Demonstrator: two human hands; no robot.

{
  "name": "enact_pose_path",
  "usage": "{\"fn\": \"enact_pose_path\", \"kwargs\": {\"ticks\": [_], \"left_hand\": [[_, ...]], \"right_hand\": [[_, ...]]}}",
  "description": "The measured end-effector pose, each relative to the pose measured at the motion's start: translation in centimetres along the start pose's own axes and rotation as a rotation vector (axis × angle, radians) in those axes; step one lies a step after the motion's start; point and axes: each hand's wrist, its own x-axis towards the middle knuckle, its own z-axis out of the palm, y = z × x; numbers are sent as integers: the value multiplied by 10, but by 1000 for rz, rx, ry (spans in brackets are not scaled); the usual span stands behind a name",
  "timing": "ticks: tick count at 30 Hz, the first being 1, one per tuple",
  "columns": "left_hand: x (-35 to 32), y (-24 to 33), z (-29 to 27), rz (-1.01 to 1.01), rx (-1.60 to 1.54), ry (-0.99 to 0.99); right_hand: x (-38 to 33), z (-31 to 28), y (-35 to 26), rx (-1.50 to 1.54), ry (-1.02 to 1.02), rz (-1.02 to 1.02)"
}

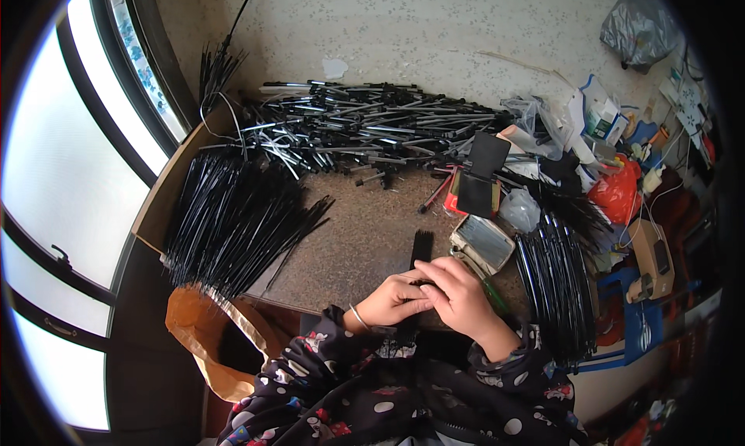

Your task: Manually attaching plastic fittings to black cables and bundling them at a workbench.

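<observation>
Over the table's front edge, both my hands close around a flat black strip (422,244) whose far end looks frayed or bristly. My left hand (394,300), with a bracelet at its wrist, grips it from the left. From the right, my right hand (463,297) lays its fingers across the left fingertips and pinches there. What sits between the fingertips is mostly covered. Just beyond my right hand stands an open pale box (483,243) with a greyish inside. A green item (494,295) shows partly beside that hand.
A thick sheaf of thin black rods (233,221) covers the table's left side; another bundle (555,283) lies at right. Black and silvery rods (372,124) are heaped along the wall. Nearby are a black folding case (481,174), a red plastic bag (617,190) and a brown paper bag (198,330).
</observation>
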Motion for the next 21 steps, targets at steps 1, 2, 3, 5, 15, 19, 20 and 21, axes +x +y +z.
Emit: {"fn": "enact_pose_path", "kwargs": {"ticks": [1,2,3,5,15,19,20,21], "left_hand": [[2,3,0,30,14,24],[3,5,1,60,28,47],[3,6,1,57,26,48],[2,8,-3,-9,40,42],[3,13,-5,-10,71,55],[1,11,-5,-39,52,58],[1,11,-4,-32,43,67],[1,11,-4,-25,34,75]], "right_hand": [[2,-2,-6,31,23,47],[2,-3,-10,62,46,94],[0,-3,-9,64,44,98],[-5,-10,-5,51,93,131],[-15,-18,2,-20,105,99],[-14,-18,0,40,84,95],[-14,-18,1,43,88,106],[-15,-19,2,46,93,117]]}}
